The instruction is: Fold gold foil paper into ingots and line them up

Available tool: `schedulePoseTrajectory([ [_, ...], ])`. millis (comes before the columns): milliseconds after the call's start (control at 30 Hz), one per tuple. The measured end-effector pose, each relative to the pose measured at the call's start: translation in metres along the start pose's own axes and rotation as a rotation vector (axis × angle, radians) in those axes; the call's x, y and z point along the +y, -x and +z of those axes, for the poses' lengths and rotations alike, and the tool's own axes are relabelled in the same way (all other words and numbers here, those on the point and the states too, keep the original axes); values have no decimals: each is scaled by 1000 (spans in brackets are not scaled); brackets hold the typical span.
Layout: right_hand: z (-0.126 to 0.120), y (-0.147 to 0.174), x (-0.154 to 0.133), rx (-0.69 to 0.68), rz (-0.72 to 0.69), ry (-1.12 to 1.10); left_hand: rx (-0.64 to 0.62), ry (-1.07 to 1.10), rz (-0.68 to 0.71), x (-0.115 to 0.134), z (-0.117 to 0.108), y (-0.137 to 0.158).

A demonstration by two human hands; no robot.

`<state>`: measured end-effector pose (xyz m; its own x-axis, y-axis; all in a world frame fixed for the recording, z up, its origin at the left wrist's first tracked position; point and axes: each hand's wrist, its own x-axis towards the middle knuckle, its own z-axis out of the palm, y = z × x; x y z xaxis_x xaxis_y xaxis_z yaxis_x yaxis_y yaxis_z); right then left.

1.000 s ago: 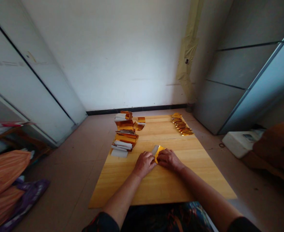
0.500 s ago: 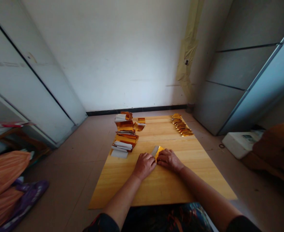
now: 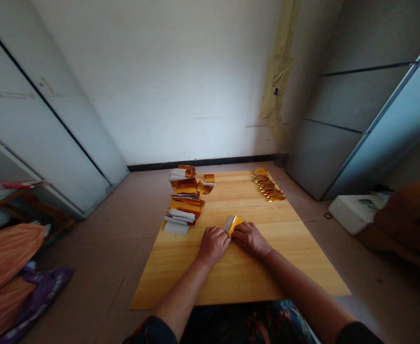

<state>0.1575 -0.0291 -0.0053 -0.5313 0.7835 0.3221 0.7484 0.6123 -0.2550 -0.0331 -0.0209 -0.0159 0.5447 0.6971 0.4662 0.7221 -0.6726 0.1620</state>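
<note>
A sheet of gold foil paper (image 3: 235,222) lies partly folded on the wooden board, its grey-white back showing on the left and its gold face on the right. My left hand (image 3: 214,243) is closed at the sheet's near left edge, fingers curled and thumb tip by the paper. My right hand (image 3: 251,237) presses on the gold part from the right, fingers bent over it. The two thumbs nearly meet at the near end. Fingers and palms hide the sheet's lower part.
Loose stacks of gold paper (image 3: 186,205) lie along the board's left side. A row of folded gold pieces (image 3: 268,185) sits at the far right corner. The wooden table (image 3: 246,282) stands before a white wall (image 3: 188,95). A white box (image 3: 353,212) is on the floor at right.
My right hand has shifted very slightly along the gold part of the sheet. My left hand stays almost where it was; the stacks are unchanged.
</note>
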Motion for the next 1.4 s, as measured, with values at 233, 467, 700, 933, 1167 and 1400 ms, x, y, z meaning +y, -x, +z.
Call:
schedulePoseTrajectory([
  [233, 3, -5, 1, 4, 69, -70, -52, 126, 33, -6, -10, 11],
  [467, 10, -13, -3, 24, 263, -100, -73, 171, -8, -8, -10, 15],
  [700, 10, -18, -8, 1, 368, -55, -110, 153, -42, -6, -14, 15],
  [933, 13, -21, -18, 5, 473, 22, -138, 95, -8, 0, -18, 18],
  [1167, 12, -24, -24, 1, 508, 44, -142, 50, -10, 4, -18, 19],
  [1400, 11, -24, -24, -7, 508, 43, -131, 28, 3, 6, -19, 18],
])
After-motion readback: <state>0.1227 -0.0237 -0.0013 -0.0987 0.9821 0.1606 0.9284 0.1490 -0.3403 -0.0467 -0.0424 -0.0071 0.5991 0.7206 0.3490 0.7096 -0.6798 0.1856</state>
